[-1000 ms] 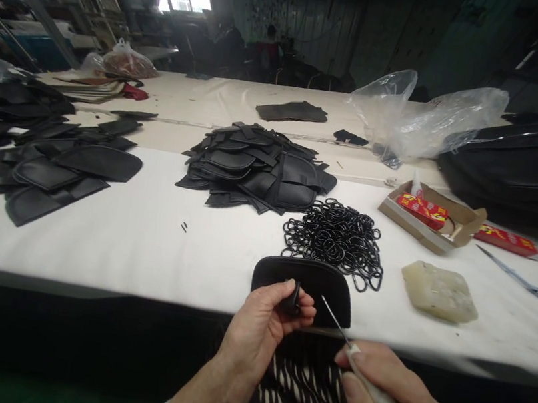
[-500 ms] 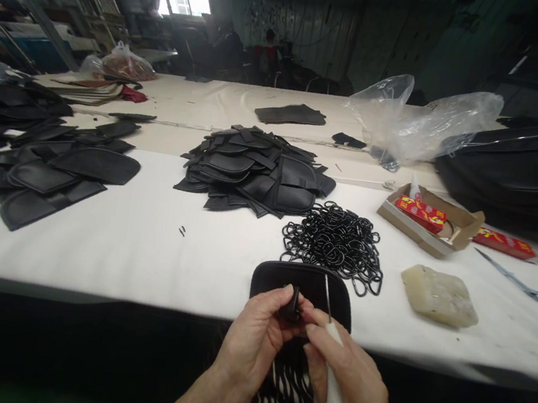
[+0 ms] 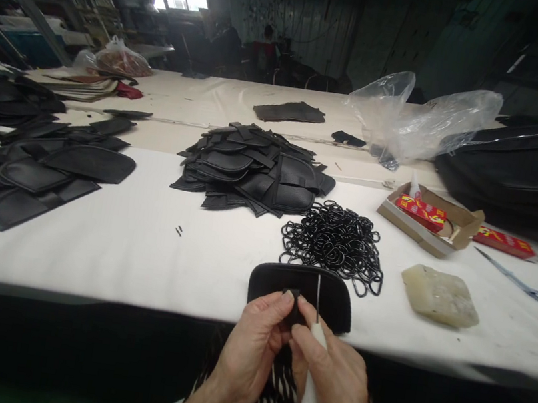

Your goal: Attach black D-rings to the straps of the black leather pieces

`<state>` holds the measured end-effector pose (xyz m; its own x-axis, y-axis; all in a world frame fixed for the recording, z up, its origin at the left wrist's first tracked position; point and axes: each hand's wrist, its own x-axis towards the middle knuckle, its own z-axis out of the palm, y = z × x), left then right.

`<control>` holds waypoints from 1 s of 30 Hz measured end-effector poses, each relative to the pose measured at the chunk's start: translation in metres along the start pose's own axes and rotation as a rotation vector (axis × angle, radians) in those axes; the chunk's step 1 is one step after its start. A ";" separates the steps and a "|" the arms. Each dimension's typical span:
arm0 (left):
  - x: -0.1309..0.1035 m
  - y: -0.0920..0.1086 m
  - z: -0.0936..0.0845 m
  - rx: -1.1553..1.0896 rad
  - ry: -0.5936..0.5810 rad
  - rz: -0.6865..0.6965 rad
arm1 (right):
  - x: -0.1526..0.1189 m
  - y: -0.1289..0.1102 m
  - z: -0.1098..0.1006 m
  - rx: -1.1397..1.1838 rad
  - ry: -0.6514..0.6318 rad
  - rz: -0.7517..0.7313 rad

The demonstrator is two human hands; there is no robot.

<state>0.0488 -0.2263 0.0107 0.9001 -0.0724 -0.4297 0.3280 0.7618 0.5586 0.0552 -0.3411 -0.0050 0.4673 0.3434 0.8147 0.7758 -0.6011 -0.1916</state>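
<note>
At the table's front edge lies a black leather piece (image 3: 335,299) with rounded corners. My left hand (image 3: 253,340) pinches a short black strap (image 3: 291,296) at this piece, thumb on top. My right hand (image 3: 338,380) wraps round the white handle of an awl (image 3: 312,396), its thin metal shaft pointing up and away over the leather. The right thumb and fingertip also press on the strap, close against the left fingers. What lies between the fingertips is partly hidden. Just beyond the leather piece is a heap of black D-rings (image 3: 337,238).
A pile of black leather pieces (image 3: 248,168) lies mid-table, with more leather pieces (image 3: 41,171) at left. To the right are a yellowish block (image 3: 439,296), a cardboard box (image 3: 411,229) with a red packet, scissors (image 3: 529,289), clear plastic bags (image 3: 427,124) and a large black bag (image 3: 520,178).
My right hand has shifted slightly left, and the awl stands more upright. The strap is turned flatter between my fingers. The view has moved a little.
</note>
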 end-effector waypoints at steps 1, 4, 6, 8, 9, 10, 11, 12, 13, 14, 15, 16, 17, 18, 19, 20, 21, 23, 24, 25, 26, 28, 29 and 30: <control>0.000 0.000 0.000 0.014 -0.007 -0.003 | -0.001 0.000 0.001 -0.002 -0.002 0.001; 0.000 0.001 0.001 0.059 -0.004 -0.003 | -0.004 0.002 0.002 -0.033 -0.027 0.009; 0.001 -0.001 0.001 0.084 0.009 0.008 | -0.006 0.003 0.003 -0.054 -0.033 -0.005; 0.001 -0.002 0.001 0.112 0.013 0.017 | -0.007 0.003 0.003 -0.054 -0.019 -0.022; 0.001 -0.003 0.000 0.130 0.013 0.023 | -0.008 0.004 0.003 -0.052 -0.006 -0.030; 0.001 -0.004 0.001 0.147 0.016 0.030 | -0.008 0.005 0.003 -0.048 0.003 -0.034; 0.001 -0.005 0.001 0.165 0.021 0.038 | -0.008 0.005 0.002 -0.041 0.006 -0.036; 0.001 -0.005 0.002 0.180 0.027 0.046 | -0.007 0.006 0.002 -0.035 0.003 -0.036; 0.000 -0.005 0.003 0.193 0.034 0.056 | -0.007 0.006 0.001 -0.033 0.001 -0.033; -0.001 -0.005 0.004 0.203 0.038 0.066 | -0.007 0.006 0.000 -0.032 -0.007 -0.029; -0.003 -0.004 0.005 0.214 0.040 0.079 | -0.008 0.006 -0.001 -0.030 -0.021 -0.027; -0.004 -0.004 0.006 0.229 0.038 0.089 | -0.009 0.006 -0.003 -0.029 -0.034 -0.029; -0.006 -0.003 0.005 0.249 0.037 0.095 | -0.011 0.006 -0.005 -0.029 -0.043 -0.034; -0.008 -0.003 0.005 0.273 0.042 0.096 | -0.013 0.006 -0.007 -0.026 -0.053 -0.040; -0.010 -0.003 0.003 0.303 0.053 0.093 | -0.016 0.005 -0.010 -0.019 -0.058 -0.048; -0.012 -0.002 0.001 0.335 0.069 0.088 | -0.019 0.006 -0.012 -0.011 -0.062 -0.053; -0.013 -0.002 -0.001 0.368 0.091 0.084 | -0.021 0.006 -0.015 -0.004 -0.059 -0.057; -0.017 -0.002 -0.004 0.427 0.123 0.077 | -0.022 0.009 -0.021 0.008 -0.034 -0.055; -0.018 -0.002 -0.005 0.455 0.123 0.076 | -0.020 0.011 -0.024 0.007 -0.016 -0.043; -0.020 -0.001 -0.006 0.482 0.113 0.076 | -0.017 0.013 -0.026 -0.008 0.009 -0.022; -0.021 0.000 -0.005 0.508 0.097 0.076 | -0.012 0.015 -0.028 -0.032 0.026 0.003; -0.024 0.005 -0.003 0.563 0.034 0.062 | 0.000 0.019 -0.031 -0.071 0.009 0.051; -0.026 0.008 -0.002 0.588 -0.006 0.046 | 0.005 0.021 -0.032 -0.059 -0.035 0.061; -0.027 0.012 0.000 0.610 -0.048 0.027 | 0.010 0.022 -0.033 -0.021 -0.086 0.068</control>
<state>0.0284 -0.2149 0.0287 0.9175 -0.0981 -0.3855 0.3975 0.2585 0.8804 0.0630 -0.3743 0.0169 0.5538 0.3610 0.7503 0.7323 -0.6401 -0.2324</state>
